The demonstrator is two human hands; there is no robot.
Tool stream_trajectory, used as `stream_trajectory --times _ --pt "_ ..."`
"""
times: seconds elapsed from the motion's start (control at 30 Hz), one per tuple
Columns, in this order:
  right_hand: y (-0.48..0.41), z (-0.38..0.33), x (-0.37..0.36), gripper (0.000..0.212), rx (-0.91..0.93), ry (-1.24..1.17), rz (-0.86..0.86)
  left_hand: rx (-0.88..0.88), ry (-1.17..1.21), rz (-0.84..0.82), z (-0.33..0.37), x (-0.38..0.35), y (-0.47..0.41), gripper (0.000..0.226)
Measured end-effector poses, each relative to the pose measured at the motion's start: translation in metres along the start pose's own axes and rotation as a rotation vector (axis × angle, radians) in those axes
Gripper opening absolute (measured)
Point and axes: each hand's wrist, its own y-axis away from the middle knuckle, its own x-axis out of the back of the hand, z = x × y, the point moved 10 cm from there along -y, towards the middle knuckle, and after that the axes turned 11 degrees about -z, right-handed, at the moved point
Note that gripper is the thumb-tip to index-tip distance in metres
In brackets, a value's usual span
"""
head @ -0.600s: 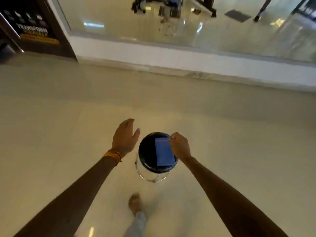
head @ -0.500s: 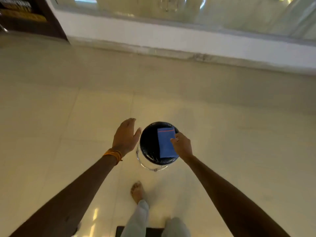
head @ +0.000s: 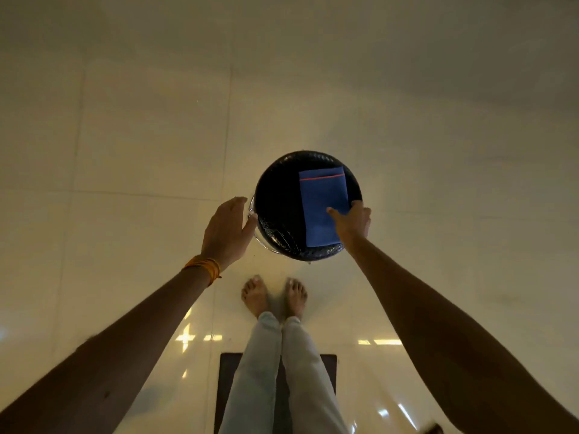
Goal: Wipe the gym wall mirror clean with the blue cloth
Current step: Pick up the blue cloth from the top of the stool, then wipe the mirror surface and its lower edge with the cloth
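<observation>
On a round black stool with a glossy, crinkled seat and chrome rim lies the folded blue cloth, a thin red line near its far edge. The right hand pinches the cloth's side; the left hand is spread beside the rim. Glossy cream floor tiles reflect lights.

Glossy cream tiled floor: open on every side of the round black-cushioned stool with chrome frame. Folded blue cloth with red stitched line: top and far edge uncovered; near right corner under right hand. Left hand: beside stool's left rim. Bare feet: just behind stool.
</observation>
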Motion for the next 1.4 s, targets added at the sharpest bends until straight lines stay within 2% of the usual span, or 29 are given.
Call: stream_trajectory --times 0.07,0.2,0.33,0.4,0.57,0.67,0.83,0.9,1.07,1.27,1.4 --pt "-0.008 0.004 0.001 0.07 -0.018 -0.037 0.003 0.013 0.008 -0.009 -0.003 -0.004 -0.004 0.049" --pt "-0.019 0.003 -0.008 0.056 -0.052 -0.076 -0.12 0.037 0.023 -0.011 -0.002 -0.003 -0.008 0.05" --pt "-0.01 -0.017 -0.013 0.028 0.007 -0.121 -0.141 0.06 0.051 0.004 0.002 0.006 -0.008 0.049" --pt "-0.001 -0.031 -0.013 0.021 0.077 -0.15 -0.144 0.069 0.076 0.008 0.005 0.014 -0.005 0.049" --pt "0.049 -0.087 -0.006 0.032 0.214 -0.171 -0.241 0.072 0.13 0.077 0.021 0.062 0.024 0.047" --pt "0.085 -0.138 0.004 0.045 0.293 -0.217 -0.281 0.073 0.179 0.164 0.032 0.113 0.048 0.046" --pt "0.133 -0.247 0.004 0.018 0.419 -0.184 -0.294 0.055 0.217 0.309 0.029 0.215 0.087 0.043" --pt "0.148 -0.298 0.0 0.016 0.445 -0.189 -0.281 0.048 0.22 0.337 0.019 0.255 0.091 0.043" --pt "0.168 -0.437 -0.02 0.022 0.493 -0.188 -0.259 0.025 0.23 0.408 -0.023 0.372 0.071 0.044" --pt "0.181 -0.605 -0.05 0.013 0.578 -0.226 -0.225 -0.019 0.207 0.46 -0.069 0.53 0.036 0.045" --pt "0.179 -0.697 -0.062 0.016 0.611 -0.266 -0.197 -0.046 0.181 0.503 -0.087 0.625 0.007 0.044"
